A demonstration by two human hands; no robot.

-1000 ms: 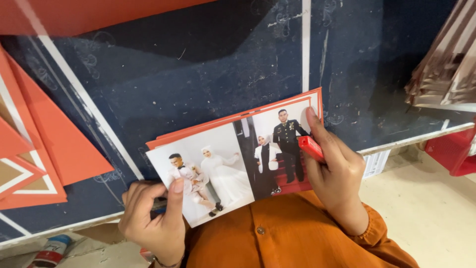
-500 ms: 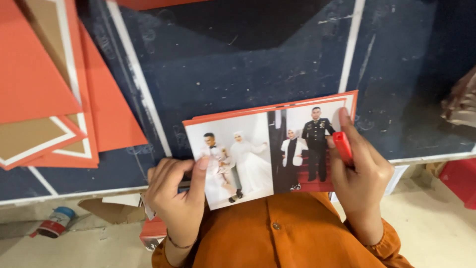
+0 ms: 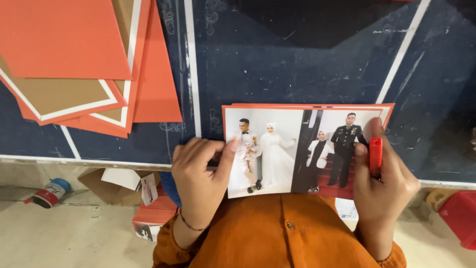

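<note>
At near edge of dark blue worktop [image 3: 307, 54], just above the orange shirt [image 3: 282, 233]: photo spread [image 3: 297, 149], two prints side by side on orange-bordered backing, lying flat, near edge hanging a little past the worktop's edge.

L hand [image 3: 201, 181] at spread's left end. Thumb lies over the print's left margin, other fingers curled under/behind; grip clamped on the spread's left edge. Something dark shows betw. fingers and paper, can't tell what. Thin bracelet at wrist.

R hand [image 3: 384, 183] at spread's right end, fingers closed round a small red tool [image 3: 376, 156], held upright, touching the right print's margin. Grip clamped on the tool; heel of hand overlaps spread's lower right corner. Can't tell kind of tool.

So spread sits betw. both hands, pinned at each end, prints facing up.

Rest: stack of orange and brown card sheets [image 3: 79, 64] w/ white borders, far left on worktop, well apart from spread. White lines cross the worktop. Below, on pale floor [image 3: 64, 238]: small can [image 3: 49, 191] lying on its side, cardboard scraps [image 3: 119, 181], red item [image 3: 458, 216] at right edge.
</note>
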